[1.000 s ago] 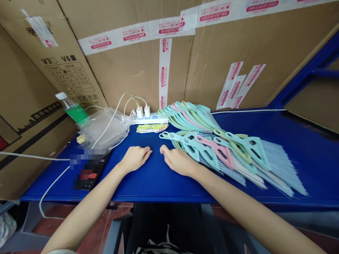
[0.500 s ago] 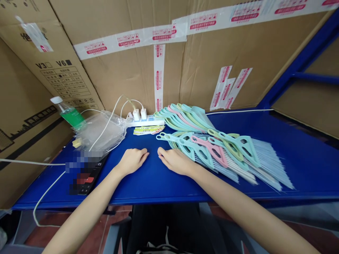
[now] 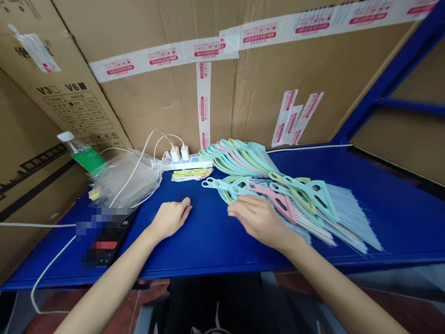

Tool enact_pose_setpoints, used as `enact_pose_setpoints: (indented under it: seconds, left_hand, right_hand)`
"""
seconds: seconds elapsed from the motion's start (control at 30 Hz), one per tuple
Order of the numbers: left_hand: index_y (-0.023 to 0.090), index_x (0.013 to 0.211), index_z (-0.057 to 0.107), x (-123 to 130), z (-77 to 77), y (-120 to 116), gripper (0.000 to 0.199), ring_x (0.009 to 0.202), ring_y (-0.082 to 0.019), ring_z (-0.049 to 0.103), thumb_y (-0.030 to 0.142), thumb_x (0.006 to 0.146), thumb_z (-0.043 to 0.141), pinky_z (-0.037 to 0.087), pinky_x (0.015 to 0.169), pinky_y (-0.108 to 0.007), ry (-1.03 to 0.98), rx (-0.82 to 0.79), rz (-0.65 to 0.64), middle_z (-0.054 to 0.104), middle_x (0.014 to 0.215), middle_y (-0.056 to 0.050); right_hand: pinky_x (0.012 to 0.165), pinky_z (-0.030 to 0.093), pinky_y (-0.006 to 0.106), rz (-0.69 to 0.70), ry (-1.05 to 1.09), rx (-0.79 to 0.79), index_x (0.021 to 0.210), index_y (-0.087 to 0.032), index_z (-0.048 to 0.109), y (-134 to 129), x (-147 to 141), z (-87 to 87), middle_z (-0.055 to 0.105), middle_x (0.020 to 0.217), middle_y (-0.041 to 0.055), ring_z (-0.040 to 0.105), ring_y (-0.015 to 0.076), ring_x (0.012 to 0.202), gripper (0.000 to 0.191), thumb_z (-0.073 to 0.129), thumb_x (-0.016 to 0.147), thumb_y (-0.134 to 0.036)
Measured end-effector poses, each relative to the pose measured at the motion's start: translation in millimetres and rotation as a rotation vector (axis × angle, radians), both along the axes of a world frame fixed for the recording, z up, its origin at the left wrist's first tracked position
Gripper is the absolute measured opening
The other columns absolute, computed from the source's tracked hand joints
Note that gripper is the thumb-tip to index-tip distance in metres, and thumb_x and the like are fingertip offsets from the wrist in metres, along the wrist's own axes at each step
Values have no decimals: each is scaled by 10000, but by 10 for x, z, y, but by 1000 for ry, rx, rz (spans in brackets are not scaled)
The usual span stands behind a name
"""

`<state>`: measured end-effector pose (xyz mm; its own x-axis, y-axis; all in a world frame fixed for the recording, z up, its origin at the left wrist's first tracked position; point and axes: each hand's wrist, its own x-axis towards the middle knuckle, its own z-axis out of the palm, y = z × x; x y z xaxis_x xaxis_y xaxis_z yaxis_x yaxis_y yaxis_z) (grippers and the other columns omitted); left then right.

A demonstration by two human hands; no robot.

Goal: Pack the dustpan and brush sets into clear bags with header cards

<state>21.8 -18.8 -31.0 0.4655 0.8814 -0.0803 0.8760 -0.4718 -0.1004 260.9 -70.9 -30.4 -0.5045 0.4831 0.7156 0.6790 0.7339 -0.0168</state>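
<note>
My left hand [image 3: 170, 218] rests on the blue table, holding nothing, with a phone [image 3: 107, 236] close on its left. My right hand [image 3: 255, 220], slightly blurred, is over the near edge of a loose pile of pastel plastic broom heads [image 3: 299, 199]. Its fingers are apart and lie at the teal and pink handles, and I cannot tell if they touch them. The pile's long pale bristles fan out to the right. A second stack of similar broom heads [image 3: 239, 157] lies behind it against the cardboard.
A white power strip [image 3: 187, 164] with plugged-in chargers, a clear plastic bag [image 3: 125, 181], a green-labelled bottle [image 3: 81, 155] and a yellow paper slip [image 3: 191, 174] stand at the table's back left. Taped cardboard boxes [image 3: 167, 93] form the back wall. A blue metal frame [image 3: 392, 79] stands at right.
My right hand has moved off the bare table, forward and right, over the front pile. My left hand has shifted little. The whole scene has slid slightly left in view.
</note>
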Motion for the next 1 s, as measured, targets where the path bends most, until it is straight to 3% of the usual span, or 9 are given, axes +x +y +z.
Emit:
enact_pose_setpoints:
  seconds: [0.13,0.27,0.43,0.6,0.73,0.83,0.9,1.0]
  left_hand:
    - [218,974,512,0,-10,-6,226,729,-247,706,264,993,291,439,646,-295,-7,-11,9,714,764,-49]
    - [221,1083,494,8,-9,-8,216,779,-238,716,221,974,307,466,679,-299,-35,-22,9,733,856,-45]
    - [220,1226,449,41,3,-37,293,819,-245,720,230,969,309,487,694,-311,-73,-18,4,734,892,-44]
    - [230,1278,450,53,67,-58,341,779,-234,716,242,961,326,492,677,-307,-111,27,-3,719,868,-27]
    - [228,1262,492,191,273,-10,343,784,-237,711,235,958,333,489,670,-318,-112,140,-19,725,932,-47]
    - [209,1233,523,491,496,83,325,854,-248,704,231,960,348,492,681,-323,-85,247,-100,717,1019,-74]
    - [190,1213,535,771,624,175,314,919,-245,691,212,963,346,496,700,-320,-64,293,-234,698,1092,-84]
    - [126,1194,541,1218,715,349,314,857,-238,682,174,966,331,482,641,-317,41,346,-387,674,1107,-122]
  right_hand:
    - [757,491,326,-244,132,84,1031,-224,593,-135,394,-40,690,850,62,645,201,810,288,347,970,-87]
    - [890,470,465,-547,151,16,1234,-215,546,-183,883,-138,653,1078,145,615,297,1011,309,392,980,-300]
    - [930,443,553,-743,115,-14,1325,-145,510,-139,1270,-366,581,1252,228,538,385,1176,466,371,973,-416]
    - [824,521,484,-760,154,-108,1196,-193,631,-132,1255,-471,678,1133,166,644,335,1000,373,394,965,-364]
    - [763,540,449,-767,187,-92,1089,-197,688,-162,1203,-445,717,1064,146,670,313,923,337,404,952,-317]
    - [753,542,464,-777,185,-80,1083,-192,702,-171,1215,-448,721,1072,147,675,317,898,348,395,946,-286]
    - [755,541,478,-763,198,-85,1083,-203,711,-168,1239,-462,721,1073,143,675,321,896,355,394,943,-278]
    - [774,535,491,-729,238,-93,1086,-213,720,-156,1269,-484,714,1082,145,670,319,905,369,388,944,-288]
